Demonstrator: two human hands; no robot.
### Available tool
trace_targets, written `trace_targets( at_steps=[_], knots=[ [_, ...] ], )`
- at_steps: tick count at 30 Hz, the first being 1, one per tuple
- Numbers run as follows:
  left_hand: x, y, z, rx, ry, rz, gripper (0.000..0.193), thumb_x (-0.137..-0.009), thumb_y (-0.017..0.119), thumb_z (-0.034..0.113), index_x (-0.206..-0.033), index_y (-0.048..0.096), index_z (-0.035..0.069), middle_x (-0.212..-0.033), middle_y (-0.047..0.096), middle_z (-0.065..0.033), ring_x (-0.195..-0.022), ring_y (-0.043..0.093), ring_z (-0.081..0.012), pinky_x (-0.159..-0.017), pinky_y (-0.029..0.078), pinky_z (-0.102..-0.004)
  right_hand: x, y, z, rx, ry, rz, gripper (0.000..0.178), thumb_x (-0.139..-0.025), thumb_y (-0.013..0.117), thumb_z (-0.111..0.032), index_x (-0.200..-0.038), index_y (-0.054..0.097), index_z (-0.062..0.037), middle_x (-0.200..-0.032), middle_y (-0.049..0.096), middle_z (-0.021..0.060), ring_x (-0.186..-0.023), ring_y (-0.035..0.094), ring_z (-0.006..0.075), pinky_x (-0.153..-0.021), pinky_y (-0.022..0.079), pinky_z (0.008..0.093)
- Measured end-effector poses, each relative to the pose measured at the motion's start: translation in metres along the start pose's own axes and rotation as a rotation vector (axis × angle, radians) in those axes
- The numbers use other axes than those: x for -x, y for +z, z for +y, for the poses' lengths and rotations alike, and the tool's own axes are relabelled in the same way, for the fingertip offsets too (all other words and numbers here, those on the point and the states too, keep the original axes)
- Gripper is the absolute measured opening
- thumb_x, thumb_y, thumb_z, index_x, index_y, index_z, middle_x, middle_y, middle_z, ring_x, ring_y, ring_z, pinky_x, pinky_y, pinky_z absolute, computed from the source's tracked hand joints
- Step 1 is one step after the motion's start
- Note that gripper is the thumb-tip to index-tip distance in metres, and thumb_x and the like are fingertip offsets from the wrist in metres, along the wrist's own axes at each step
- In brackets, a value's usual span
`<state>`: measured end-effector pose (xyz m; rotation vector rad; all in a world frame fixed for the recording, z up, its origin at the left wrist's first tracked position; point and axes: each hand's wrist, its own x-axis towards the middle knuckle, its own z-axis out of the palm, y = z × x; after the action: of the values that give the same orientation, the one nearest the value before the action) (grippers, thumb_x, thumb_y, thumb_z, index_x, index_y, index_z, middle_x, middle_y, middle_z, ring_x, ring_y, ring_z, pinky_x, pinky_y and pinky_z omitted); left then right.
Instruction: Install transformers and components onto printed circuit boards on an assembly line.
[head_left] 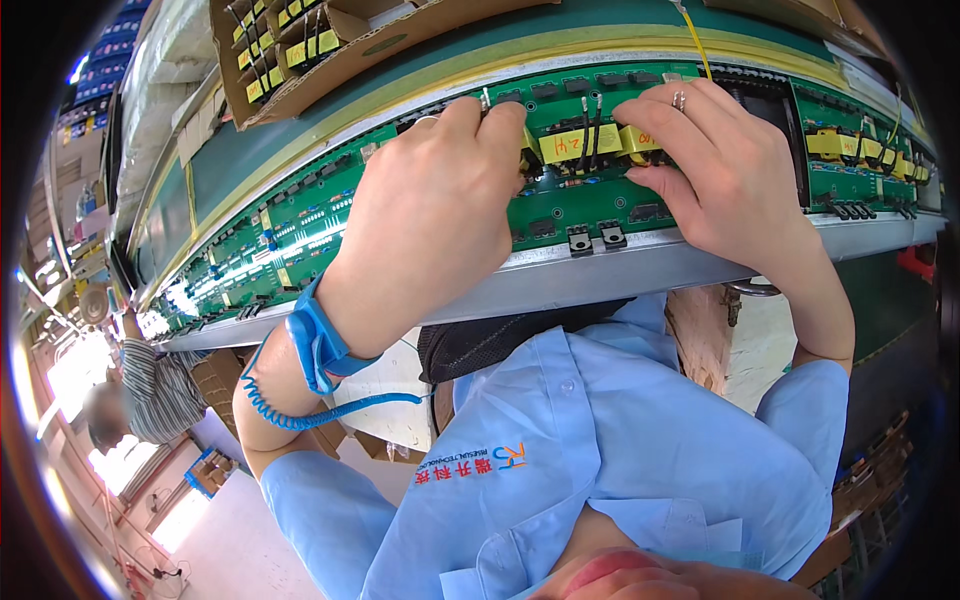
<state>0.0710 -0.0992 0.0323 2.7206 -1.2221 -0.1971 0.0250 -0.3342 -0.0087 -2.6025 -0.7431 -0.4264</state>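
Both hands are over a long green circuit board (590,205) lying in a metal rail (560,268). My left hand (440,195) is curled at a yellow-wrapped transformer, mostly hidden behind the fingers, only its edge showing. My right hand (720,165) pinches another yellow transformer (638,141) between thumb and fingers at the board. Between the two hands, a yellow-taped transformer (567,146) with black leads standing up is seated on the board. A blue wrist strap (322,335) with a coiled cord is on my left wrist.
A cardboard box (330,50) with dividers holds several yellow transformers beyond the board. More boards lie along the rail to the left and right (860,150). A yellow wire (694,40) hangs at the back. Another person in a striped shirt (165,390) is at far left.
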Motion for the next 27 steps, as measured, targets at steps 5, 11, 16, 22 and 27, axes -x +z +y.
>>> trace_targets(
  at_steps=[5, 11, 16, 22, 27],
  knots=[
    [0.003, 0.008, 0.0, -0.068, 0.109, 0.076, 0.029, -0.068, 0.065, 0.001, -0.095, 0.053, 0.001, -0.082, 0.053, -0.0113, -0.072, 0.063, -0.0264, -0.057, 0.054, -0.0354, 0.0, -0.001, 0.0, 0.012, 0.0, 0.007, 0.043, -0.065, 0.079, -0.013, -0.105, 0.063, -0.0076, -0.093, 0.06, 0.0041, -0.089, 0.061, 0.0215, -0.065, 0.05, 0.0312],
    [0.006, 0.017, 0.007, -0.163, 0.11, 0.187, 0.025, -0.07, 0.063, 0.005, -0.093, 0.054, 0.002, -0.081, 0.053, -0.0085, -0.071, 0.062, -0.02, -0.054, 0.053, -0.0291, 0.0, -0.001, -0.001, 0.017, 0.0, 0.001, 0.043, -0.065, 0.079, -0.013, -0.105, 0.063, -0.0075, -0.093, 0.06, 0.0046, -0.09, 0.062, 0.0218, -0.065, 0.051, 0.0318],
    [0.008, 0.02, 0.006, -0.165, 0.121, 0.213, 0.029, -0.071, 0.063, 0.006, -0.099, 0.056, 0.001, -0.081, 0.053, -0.0082, -0.072, 0.062, -0.0187, -0.053, 0.054, -0.0279, 0.002, -0.009, -0.005, 0.067, -0.007, -0.022, 0.047, -0.064, 0.08, -0.012, -0.108, 0.063, -0.0068, -0.097, 0.061, 0.0053, -0.093, 0.062, 0.0222, -0.066, 0.052, 0.0316],
    [0.005, 0.025, 0.003, 0.001, 0.16, 0.234, 0.066, -0.071, 0.067, 0.004, -0.134, 0.047, -0.001, -0.091, 0.058, -0.0133, -0.08, 0.063, -0.0285, -0.067, 0.055, -0.0363, 0.015, -0.04, -0.031, 0.078, -0.093, 0.338, 0.034, -0.066, 0.076, -0.01, -0.099, 0.069, -0.0037, -0.09, 0.067, 0.0083, -0.071, 0.063, 0.024, -0.055, 0.051, 0.0307],
    [-0.021, 0.03, 0.028, 0.466, 0.171, 0.274, 0.078, -0.076, 0.069, -0.002, -0.145, 0.035, 0.009, -0.122, 0.058, -0.021, -0.096, 0.062, -0.0401, -0.077, 0.053, -0.0436, 0.041, -0.011, -0.08, 0.017, -0.241, -0.033, 0.039, -0.069, 0.064, -0.017, -0.106, 0.067, -0.0053, -0.092, 0.064, 0.0048, -0.063, 0.059, 0.0144, -0.047, 0.046, 0.0243]
  ],
)
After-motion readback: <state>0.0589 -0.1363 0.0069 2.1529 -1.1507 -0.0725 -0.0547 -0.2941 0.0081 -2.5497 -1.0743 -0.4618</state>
